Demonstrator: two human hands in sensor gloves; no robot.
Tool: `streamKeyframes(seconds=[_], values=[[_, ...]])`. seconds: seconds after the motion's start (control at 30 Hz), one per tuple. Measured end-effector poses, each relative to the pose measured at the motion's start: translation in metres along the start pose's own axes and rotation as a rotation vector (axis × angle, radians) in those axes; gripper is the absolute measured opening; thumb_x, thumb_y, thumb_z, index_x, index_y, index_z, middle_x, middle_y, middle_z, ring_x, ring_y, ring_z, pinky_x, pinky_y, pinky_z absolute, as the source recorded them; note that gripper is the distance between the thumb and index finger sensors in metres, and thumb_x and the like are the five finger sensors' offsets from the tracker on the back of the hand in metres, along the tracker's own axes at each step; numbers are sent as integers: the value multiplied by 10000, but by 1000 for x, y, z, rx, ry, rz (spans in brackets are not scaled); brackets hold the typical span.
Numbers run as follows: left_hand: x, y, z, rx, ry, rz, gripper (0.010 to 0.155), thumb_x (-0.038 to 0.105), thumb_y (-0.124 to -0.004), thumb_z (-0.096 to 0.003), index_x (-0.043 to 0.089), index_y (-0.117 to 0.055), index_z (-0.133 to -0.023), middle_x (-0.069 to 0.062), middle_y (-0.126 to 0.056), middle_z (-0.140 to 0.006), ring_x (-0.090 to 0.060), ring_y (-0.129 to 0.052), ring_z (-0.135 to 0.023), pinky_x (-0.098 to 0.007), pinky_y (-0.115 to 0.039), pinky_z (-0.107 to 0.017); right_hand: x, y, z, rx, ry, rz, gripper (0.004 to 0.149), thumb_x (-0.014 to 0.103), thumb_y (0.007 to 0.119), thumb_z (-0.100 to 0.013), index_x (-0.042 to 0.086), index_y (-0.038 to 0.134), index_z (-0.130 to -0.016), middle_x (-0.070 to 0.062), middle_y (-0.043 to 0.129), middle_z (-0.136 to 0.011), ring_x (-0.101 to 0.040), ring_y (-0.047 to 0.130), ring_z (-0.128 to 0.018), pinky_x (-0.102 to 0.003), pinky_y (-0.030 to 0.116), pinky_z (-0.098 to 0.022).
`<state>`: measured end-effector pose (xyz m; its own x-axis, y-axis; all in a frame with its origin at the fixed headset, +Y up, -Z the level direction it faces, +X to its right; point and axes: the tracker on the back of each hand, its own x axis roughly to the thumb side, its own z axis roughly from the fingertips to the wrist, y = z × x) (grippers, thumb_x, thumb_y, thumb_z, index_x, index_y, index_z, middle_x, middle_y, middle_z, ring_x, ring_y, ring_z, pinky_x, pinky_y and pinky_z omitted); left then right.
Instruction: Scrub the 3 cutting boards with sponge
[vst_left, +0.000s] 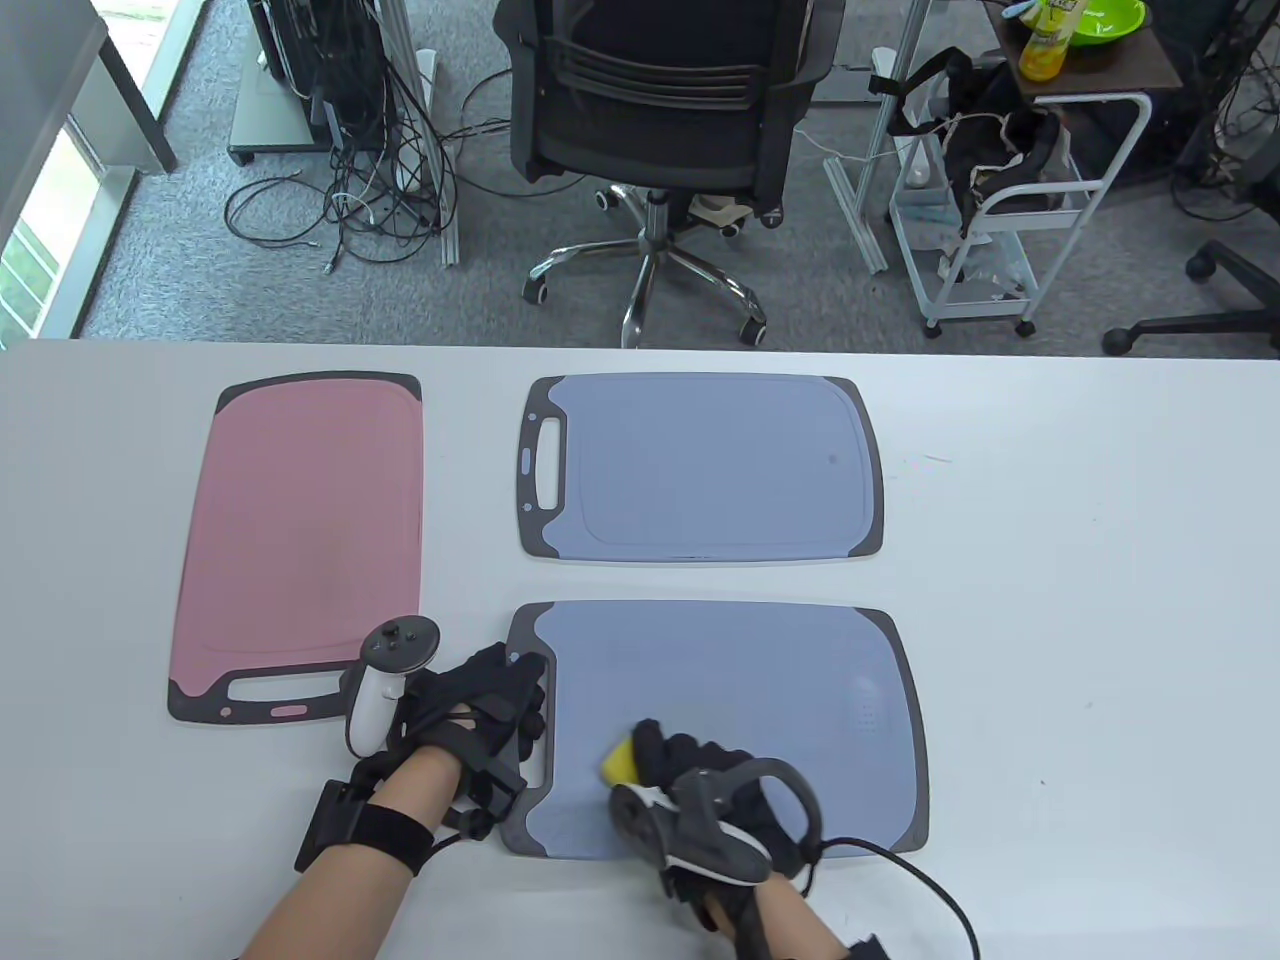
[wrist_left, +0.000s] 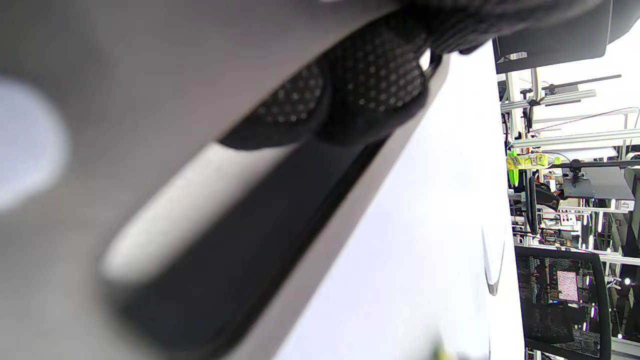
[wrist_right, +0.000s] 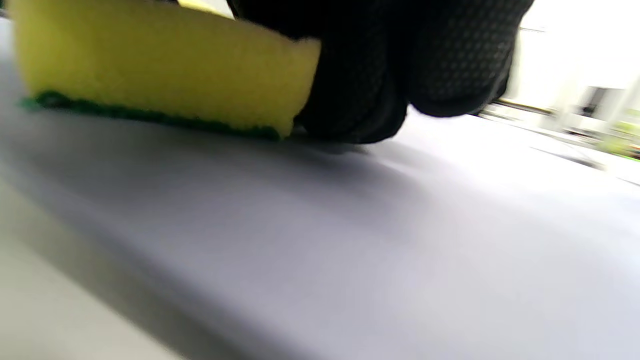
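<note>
Gloved fingers (wrist_left: 375, 85) on blurred grey board handle (wrist_left: 150, 125) beside slot (wrist_left: 240, 240).

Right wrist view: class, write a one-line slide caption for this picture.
Gloved right hand presses a yellow sponge, green side down, onto the blue-grey cutting board.

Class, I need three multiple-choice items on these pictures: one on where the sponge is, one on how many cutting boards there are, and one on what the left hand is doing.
1. Where is the sponge?
A. on the pink board
B. on the near blue board
C. on the bare table

2. How many cutting boards lie on the table?
A. two
B. three
C. four

3. The left hand is
A. lifted clear
B. holding the sponge
C. resting on the near board's handle end

Key: 1 B, the right hand presses the sponge on the near blue board. 2 B, pink board, far blue board, near one. 3 C, the left hand lies there.
</note>
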<state>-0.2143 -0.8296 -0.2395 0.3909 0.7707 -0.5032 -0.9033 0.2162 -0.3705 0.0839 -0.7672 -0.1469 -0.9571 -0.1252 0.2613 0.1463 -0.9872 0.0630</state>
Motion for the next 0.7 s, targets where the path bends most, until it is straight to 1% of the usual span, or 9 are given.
streamKeyframes(seconds=[0.1,0.17,0.2,0.27,0.33,0.4,0.57,0.67,0.7], values=[[0,0,0,1,1,-1,552,561,-729,-570,194,-684,-979,93,-917,-726,15,-1071,-440,-232,-1012,-341,-82,22,32,27,260,-107,726,576,689,-471,122,617,-1033,-91,819,-774,-224,916,-533,-452,794,-461],[0,0,0,1,1,-4,549,562,-727,-571,196,-683,-978,95,-917,-725,17,-1070,-440,-231,-1013,-340,-118,30,48,66,387,-108,725,568,696,-474,107,631,-1030,-102,823,-768,-232,916,-531,-459,792,-458],[0,0,0,3,1,-6,550,563,-728,-571,196,-684,-978,95,-918,-723,17,-1071,-438,-231,-1013,-338,-134,32,56,102,445,-91,725,567,690,-479,106,617,-1034,-102,821,-776,-240,917,-535,-461,790,-461],[0,0,0,8,-1,-12,548,563,-725,-572,196,-683,-978,97,-916,-724,21,-1069,-437,-227,-1012,-337,-141,33,58,90,457,-115,725,560,700,-479,90,627,-1026,-113,835,-769,-246,925,-530,-463,794,-456],[0,0,0,10,-2,-13,552,564,-725,-569,197,-682,-978,98,-915,-723,22,-1068,-436,-225,-1012,-337,-126,30,50,67,425,-85,729,541,710,-479,48,641,-1011,-138,840,-754,-258,925,-524,-472,791,-456],[0,0,-1,9,-1,-12,548,563,-726,-571,197,-685,-976,98,-917,-722,21,-1069,-435,-226,-1012,-336,-96,22,35,52,272,-68,729,559,690,-483,63,633,-1015,-120,833,-756,-233,925,-525,-453,800,-455],[0,0,-1,3,0,-6,551,562,-728,-570,195,-683,-978,95,-917,-725,17,-1070,-439,-230,-1012,-339,41,-8,-6,-11,-112,-71,738,569,692,-480,67,628,-1018,-118,831,-756,-230,922,-532,-454,798,-464],[0,0,0,-1,0,-1,551,559,-729,-570,193,-682,-979,94,-916,-726,15,-1071,-440,-234,-1012,-341,99,-21,-16,-39,-280,-13,739,588,667,-485,91,606,-1029,-98,821,-771,-211,919,-546,-437,802,-475],[0,0,0,-1,0,-1,550,557,-729,-570,193,-683,-979,93,-917,-726,13,-1071,-440,-234,-1013,-341,108,-22,-18,-51,-308,-15,739,588,669,-482,94,610,-1028,-98,822,-769,-212,918,-544,-440,802,-473]])
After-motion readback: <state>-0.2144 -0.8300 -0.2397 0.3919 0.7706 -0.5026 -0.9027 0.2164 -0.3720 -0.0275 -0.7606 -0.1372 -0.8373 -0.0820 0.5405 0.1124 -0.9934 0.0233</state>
